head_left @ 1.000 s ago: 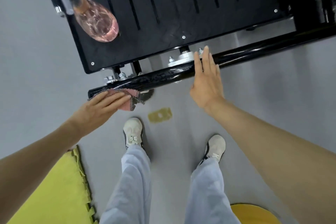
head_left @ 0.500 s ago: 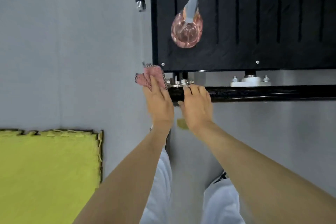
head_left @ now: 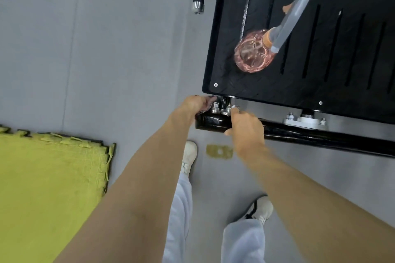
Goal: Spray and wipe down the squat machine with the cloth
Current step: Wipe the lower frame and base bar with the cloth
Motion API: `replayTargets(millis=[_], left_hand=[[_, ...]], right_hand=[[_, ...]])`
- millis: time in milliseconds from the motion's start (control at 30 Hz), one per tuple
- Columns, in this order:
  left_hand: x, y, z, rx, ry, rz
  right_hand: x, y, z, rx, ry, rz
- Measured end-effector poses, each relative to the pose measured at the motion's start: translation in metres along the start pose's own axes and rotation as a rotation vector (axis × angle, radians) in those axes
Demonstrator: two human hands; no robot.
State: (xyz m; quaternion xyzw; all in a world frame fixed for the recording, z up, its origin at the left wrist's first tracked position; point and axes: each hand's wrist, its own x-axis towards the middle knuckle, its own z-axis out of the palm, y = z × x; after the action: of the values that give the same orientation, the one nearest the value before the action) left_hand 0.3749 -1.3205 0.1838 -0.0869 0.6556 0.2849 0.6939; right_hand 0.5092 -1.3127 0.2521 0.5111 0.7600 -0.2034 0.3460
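glossy black tube (head_left: 320,137) of the squat machine, both my hands at its left end

my left hand (head_left: 195,105) curls over the cloth (head_left: 201,112) and bunches it against the chrome bolts (head_left: 215,110) at the tube's end; only a checked pink fringe shows under the palm, the rest is hidden. my right hand (head_left: 245,129) clasps the round tube just beside it, thumb on the near side, fingers over the top and blurred. above, the matte slotted footplate (head_left: 267,88) with its diamond tread bears the spray bottle (head_left: 253,54), a bulbous clear pink body with a grey trigger head. the plate is cut off at the right edge. a rough yellow foam mat (head_left: 53,188) with a jigsaw edge lies on the smooth grey floor (head_left: 106,49).
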Motion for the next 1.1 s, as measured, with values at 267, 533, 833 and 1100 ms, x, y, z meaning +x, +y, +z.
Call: replayTargets(millis=[267, 533, 833, 1100], left_hand=[[0.009, -0.042, -0.021, -0.174, 0.120, -0.062], [-0.014, -0.048, -0.028, 0.307, 0.178, -0.137], [-0.069, -0.062, -0.028, 0.391, 0.142, 0.331], [-0.042, -0.051, -0.008, 0.042, 0.243, 0.150]], right_hand=[[0.002, -0.004, -0.007, -0.038, -0.061, 0.001], [-0.001, -0.003, -0.005, -0.027, -0.047, -0.010], [0.004, -0.006, -0.011, -0.023, -0.076, 0.011], [0.003, 0.005, 0.003, 0.048, 0.008, -0.042]])
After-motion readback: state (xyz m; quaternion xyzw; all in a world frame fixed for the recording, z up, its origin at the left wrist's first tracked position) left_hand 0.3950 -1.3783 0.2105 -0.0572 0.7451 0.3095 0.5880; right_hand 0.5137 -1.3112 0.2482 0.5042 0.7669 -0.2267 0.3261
